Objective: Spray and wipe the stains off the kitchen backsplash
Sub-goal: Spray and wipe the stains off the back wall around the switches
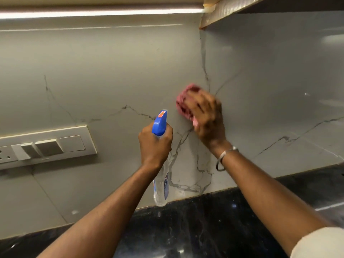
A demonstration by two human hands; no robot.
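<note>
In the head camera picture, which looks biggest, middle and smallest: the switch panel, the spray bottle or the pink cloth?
1. switch panel, even though the picture's edge cuts it off
2. spray bottle, tall but thin, partly behind the left hand
3. pink cloth, blurry and half hidden under the right hand

Backsplash (115,67): smooth, glossy grey tile with dark marble-like veins, and bright reflections on it.
Countertop (204,229): black polished stone, speckled and shiny, along the near side.
Spray bottle (161,190): clear plastic body with a printed label; glossy blue plastic head.
Cloth (183,101): pink, soft crumpled fabric (too blurred to read the weave).
Bangle (222,159): thin silvery metal, shiny.
Switch plate (78,144): cream plastic, smooth, at far left.
Cabinet edge (210,17): wood-look, rough and worn, top right.
Sleeve (320,243): white matt cloth, near right.
</note>
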